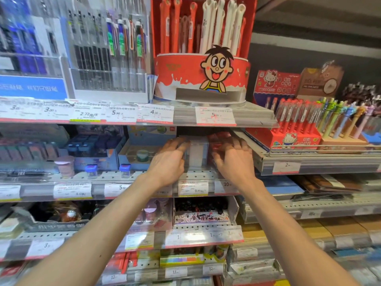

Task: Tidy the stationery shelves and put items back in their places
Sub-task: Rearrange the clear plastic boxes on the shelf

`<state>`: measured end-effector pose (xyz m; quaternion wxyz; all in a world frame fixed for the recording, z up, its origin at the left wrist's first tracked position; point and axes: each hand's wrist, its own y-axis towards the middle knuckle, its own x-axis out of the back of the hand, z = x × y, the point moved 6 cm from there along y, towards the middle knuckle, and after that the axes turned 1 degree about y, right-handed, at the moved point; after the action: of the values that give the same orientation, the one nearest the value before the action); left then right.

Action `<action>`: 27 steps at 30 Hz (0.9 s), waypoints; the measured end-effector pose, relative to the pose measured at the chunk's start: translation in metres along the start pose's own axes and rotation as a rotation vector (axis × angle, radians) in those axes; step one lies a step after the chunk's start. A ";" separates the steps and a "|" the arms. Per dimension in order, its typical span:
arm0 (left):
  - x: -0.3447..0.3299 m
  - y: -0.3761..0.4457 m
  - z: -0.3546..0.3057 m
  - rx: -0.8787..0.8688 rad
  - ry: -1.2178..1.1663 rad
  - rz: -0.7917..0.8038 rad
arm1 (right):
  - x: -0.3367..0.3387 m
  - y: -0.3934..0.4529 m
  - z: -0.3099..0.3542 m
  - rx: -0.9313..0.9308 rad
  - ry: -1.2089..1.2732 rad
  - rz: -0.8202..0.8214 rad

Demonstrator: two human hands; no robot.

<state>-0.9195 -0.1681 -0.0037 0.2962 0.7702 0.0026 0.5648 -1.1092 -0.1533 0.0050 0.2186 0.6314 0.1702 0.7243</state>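
Far left on the second shelf, a small clear blue-capped jar (91,170) is standing at the shelf edge, beside an open pale blue cardboard tray (132,155). Left hand (167,163) is reaching in at the shelf's middle, fingers curling against the left side of a clear plastic box with a white insert (196,152); grip looking closed on it, though blur is softening the fingertips. Right hand (234,162) is spreading half-open over blurred red packets (216,139) just right of the box, touching them; whether it is gripping, cannot tell. Above, a round red cartoon-boy pen display (201,77) is sitting on the top shelf.
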 end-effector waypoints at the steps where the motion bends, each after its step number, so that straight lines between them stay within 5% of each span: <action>1: -0.001 0.000 0.000 0.004 -0.004 0.001 | -0.002 0.000 -0.001 0.005 0.045 0.020; 14: -0.001 -0.001 -0.007 0.007 -0.036 -0.024 | 0.000 0.001 -0.005 -0.123 0.025 -0.027; 21: -0.002 -0.004 -0.002 0.029 -0.056 -0.012 | 0.002 -0.002 -0.014 -0.028 0.259 -0.056; 27: 0.024 -0.027 -0.006 0.003 -0.168 -0.205 | 0.018 -0.045 -0.022 0.045 0.541 -0.144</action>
<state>-0.9071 -0.1349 0.0055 0.3503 0.8110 0.0571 0.4651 -1.1280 -0.1053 -0.0064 0.2022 0.4060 0.2829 0.8451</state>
